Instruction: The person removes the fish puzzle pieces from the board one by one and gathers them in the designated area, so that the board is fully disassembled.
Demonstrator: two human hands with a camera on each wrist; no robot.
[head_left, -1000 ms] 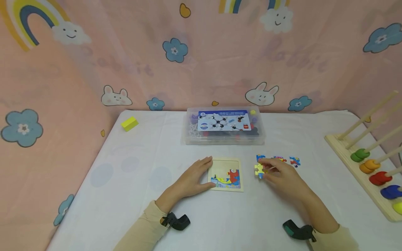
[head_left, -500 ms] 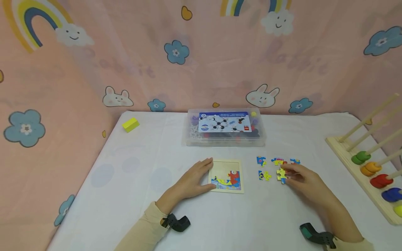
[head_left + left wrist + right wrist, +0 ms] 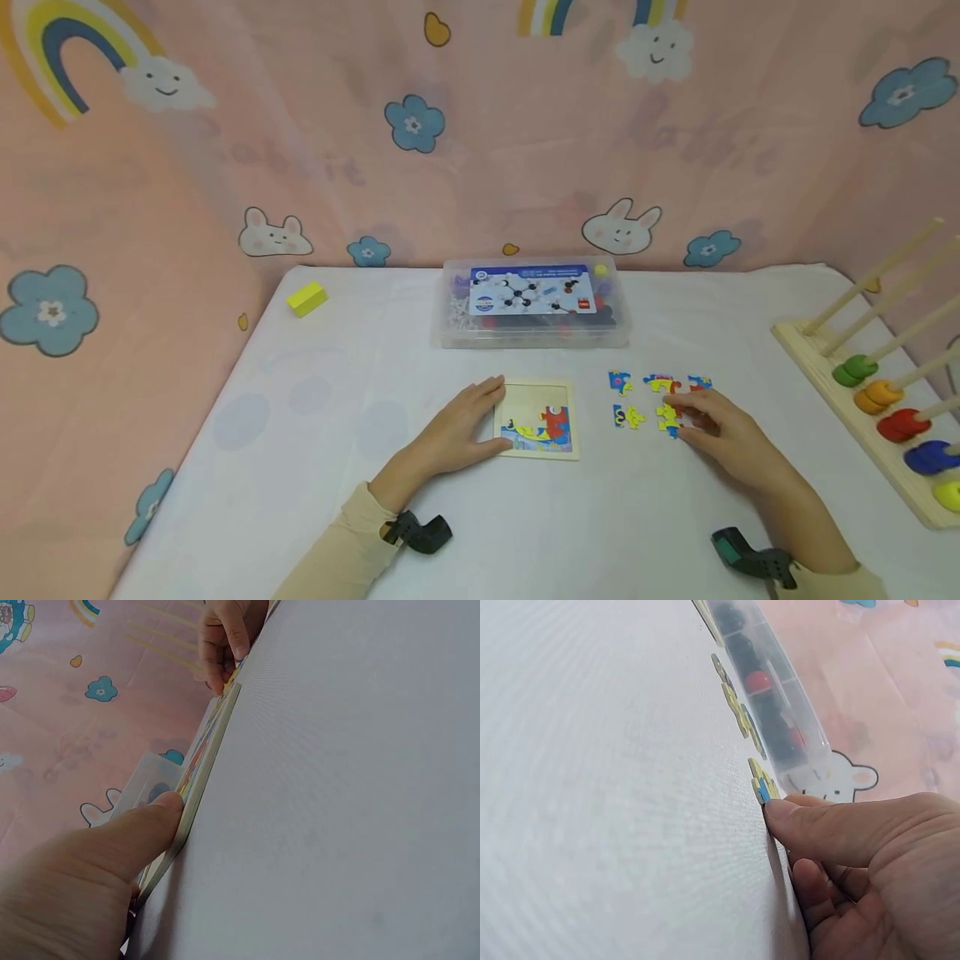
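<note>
Bracing the wooden frame (image 3: 542, 456) with left hand (image 3: 462, 427), thumb and fingers apart at its left edge, prob against sliding. Pinching a yellow-and-blue piece (image 3: 665, 413) with right hand (image 3: 718, 429), over right of the frame, beside loose pieces (image 3: 634, 417) spread out, guessing for easy grabbing.

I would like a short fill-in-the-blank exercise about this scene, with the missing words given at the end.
The left hand touches the puzzle frame along its ____ edge.
The right hand pinches a puzzle piece between its ____ and fingers.
On the wooden stand, the red discs sit directly between the orange discs and the ____ ones.
The block at the far left of the table is coloured ____.

Missing words: left; thumb; blue; yellow.
</note>
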